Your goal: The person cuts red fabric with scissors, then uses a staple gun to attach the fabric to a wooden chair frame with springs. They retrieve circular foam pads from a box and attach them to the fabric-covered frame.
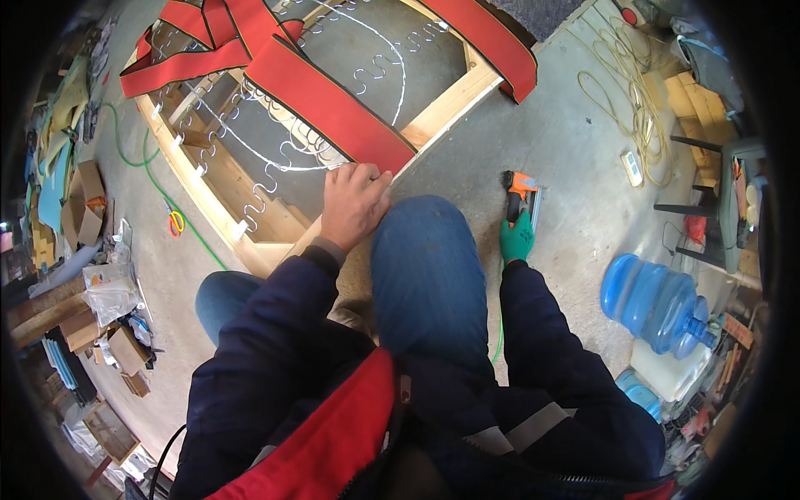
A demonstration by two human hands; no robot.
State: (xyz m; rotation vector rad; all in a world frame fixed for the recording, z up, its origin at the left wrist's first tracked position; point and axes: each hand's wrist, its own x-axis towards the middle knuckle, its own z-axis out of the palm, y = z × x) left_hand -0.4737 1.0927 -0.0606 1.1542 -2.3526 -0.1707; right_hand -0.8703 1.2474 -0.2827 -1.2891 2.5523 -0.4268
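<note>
My bare left hand [353, 205] grips the end of a wide red webbing strap [337, 108] at the near rail of a wooden furniture frame [450, 104]. Its fingers curl together over the strap's end. The strap runs up and left across the frame into loose folds. Zigzag wire springs [379, 68] and a white cord [402, 79] span the frame. In a green glove, my right hand [517, 239] is wrapped round an orange and black staple gun [523, 183], held away from the frame, to the right of my knee.
Another red strap [492, 42] hangs over the frame's right side. A green hose [185, 215] and yellow-handled scissors [176, 223] lie left. At right are a coiled cable [637, 100], a power strip [632, 168], a dark chair [733, 200] and a blue water bottle [654, 302]. Cardboard boxes [83, 204] line the left.
</note>
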